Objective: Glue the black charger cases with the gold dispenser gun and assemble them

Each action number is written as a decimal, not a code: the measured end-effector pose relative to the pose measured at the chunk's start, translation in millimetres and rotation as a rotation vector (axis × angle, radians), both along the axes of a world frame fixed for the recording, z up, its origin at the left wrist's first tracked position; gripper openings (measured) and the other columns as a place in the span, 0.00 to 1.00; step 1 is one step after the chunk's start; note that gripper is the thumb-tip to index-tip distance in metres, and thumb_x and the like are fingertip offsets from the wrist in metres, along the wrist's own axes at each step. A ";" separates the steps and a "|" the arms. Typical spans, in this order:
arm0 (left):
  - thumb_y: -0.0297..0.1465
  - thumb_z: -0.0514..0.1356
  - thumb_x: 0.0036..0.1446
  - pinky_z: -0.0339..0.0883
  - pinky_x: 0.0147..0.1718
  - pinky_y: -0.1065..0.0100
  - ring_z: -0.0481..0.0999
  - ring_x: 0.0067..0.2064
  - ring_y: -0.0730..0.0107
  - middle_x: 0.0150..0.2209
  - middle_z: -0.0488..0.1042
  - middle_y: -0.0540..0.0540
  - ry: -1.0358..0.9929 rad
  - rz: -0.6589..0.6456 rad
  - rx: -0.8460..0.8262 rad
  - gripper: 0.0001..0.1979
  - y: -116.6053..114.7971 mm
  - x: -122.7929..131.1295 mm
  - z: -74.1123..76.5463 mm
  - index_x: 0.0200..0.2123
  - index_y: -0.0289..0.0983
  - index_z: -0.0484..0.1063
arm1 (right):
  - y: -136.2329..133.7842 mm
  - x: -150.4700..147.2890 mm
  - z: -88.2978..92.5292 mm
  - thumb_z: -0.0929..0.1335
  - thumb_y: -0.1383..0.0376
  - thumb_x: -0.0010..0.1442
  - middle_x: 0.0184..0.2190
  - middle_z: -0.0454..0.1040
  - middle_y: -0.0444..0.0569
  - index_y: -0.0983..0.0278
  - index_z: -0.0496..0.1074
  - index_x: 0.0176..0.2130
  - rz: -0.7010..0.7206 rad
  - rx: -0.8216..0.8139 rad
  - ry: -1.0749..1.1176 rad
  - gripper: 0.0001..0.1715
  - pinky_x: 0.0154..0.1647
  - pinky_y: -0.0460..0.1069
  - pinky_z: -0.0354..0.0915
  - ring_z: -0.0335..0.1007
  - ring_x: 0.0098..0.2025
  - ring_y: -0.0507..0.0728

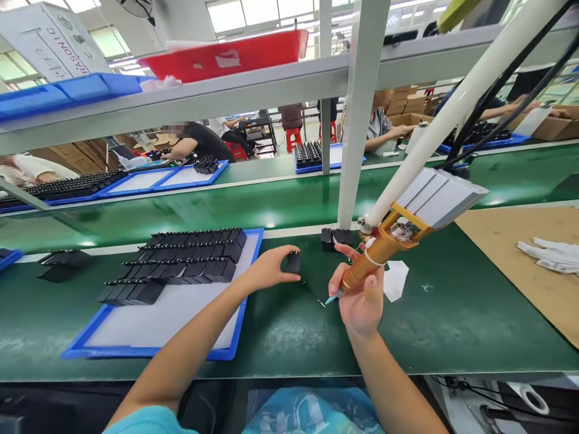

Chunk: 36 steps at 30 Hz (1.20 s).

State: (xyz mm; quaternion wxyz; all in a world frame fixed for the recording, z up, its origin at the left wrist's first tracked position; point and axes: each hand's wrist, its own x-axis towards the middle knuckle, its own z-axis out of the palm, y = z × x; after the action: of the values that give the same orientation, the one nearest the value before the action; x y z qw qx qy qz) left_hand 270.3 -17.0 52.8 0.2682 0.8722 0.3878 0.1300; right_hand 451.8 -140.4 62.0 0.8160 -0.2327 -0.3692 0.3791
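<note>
My left hand (274, 268) pinches a small black block (294, 262) between thumb and fingers, raised over the green bench. My right hand (364, 295) is closed round the lower end of a gold cylindrical tool (373, 259), which ends in a teal nozzle (332, 299) pointing left and down. A thin dark line runs between the block and the nozzle tip; what it is I cannot tell. Left of my hands, a blue-rimmed tray (239, 325) carries rows of similar black blocks (181, 256) with small pins on top.
A few black blocks (335, 238) stand behind my right hand, near a piece of white paper (395, 280). White gloves (549, 254) lie on cardboard (511, 241) at right. A white post (350, 150) and slanting pole (420, 144) rise behind; co-workers sit across the line.
</note>
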 end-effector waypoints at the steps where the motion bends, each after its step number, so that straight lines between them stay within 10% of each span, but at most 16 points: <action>1: 0.39 0.70 0.46 0.65 0.54 0.55 0.73 0.54 0.52 0.56 0.73 0.44 -0.008 0.009 -0.047 0.33 -18.2 -13.0 -0.7 0.56 0.44 0.68 | -1.2 -0.5 0.4 0.63 0.52 0.62 0.49 0.74 0.49 0.54 0.63 0.47 0.003 0.002 0.006 0.16 0.15 0.45 0.63 0.67 0.20 0.48; 9: 0.39 0.66 0.54 0.56 0.62 0.53 0.65 0.63 0.56 0.63 0.65 0.42 -0.273 0.146 -0.439 0.35 -103.8 -52.6 -43.4 0.64 0.46 0.60 | -2.2 -2.6 2.2 0.64 0.51 0.61 0.48 0.74 0.48 0.54 0.64 0.47 -0.004 0.001 0.009 0.16 0.14 0.45 0.62 0.66 0.19 0.48; 20: 0.40 0.56 0.64 0.67 0.52 0.62 0.77 0.48 0.62 0.43 0.80 0.43 -0.539 0.312 -0.244 0.15 -108.1 -20.1 -71.5 0.38 0.38 0.79 | 1.0 -2.3 1.1 0.63 0.51 0.62 0.48 0.75 0.48 0.54 0.64 0.47 -0.043 0.015 -0.045 0.16 0.13 0.44 0.61 0.66 0.18 0.47; 36: 0.38 0.57 0.63 0.71 0.48 0.63 0.79 0.44 0.63 0.41 0.82 0.44 -0.522 0.246 -0.239 0.13 -110.4 -18.7 -80.2 0.38 0.38 0.80 | 1.2 -2.7 0.9 0.64 0.54 0.63 0.47 0.75 0.48 0.54 0.65 0.46 -0.023 0.056 -0.011 0.12 0.13 0.43 0.60 0.67 0.19 0.47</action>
State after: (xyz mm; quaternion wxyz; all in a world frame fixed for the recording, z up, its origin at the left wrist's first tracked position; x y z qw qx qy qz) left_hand 251.6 -127.4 -27.4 0.4417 0.7181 0.4213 0.3344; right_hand 449.2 -139.2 62.9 0.8243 -0.2163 -0.3815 0.3580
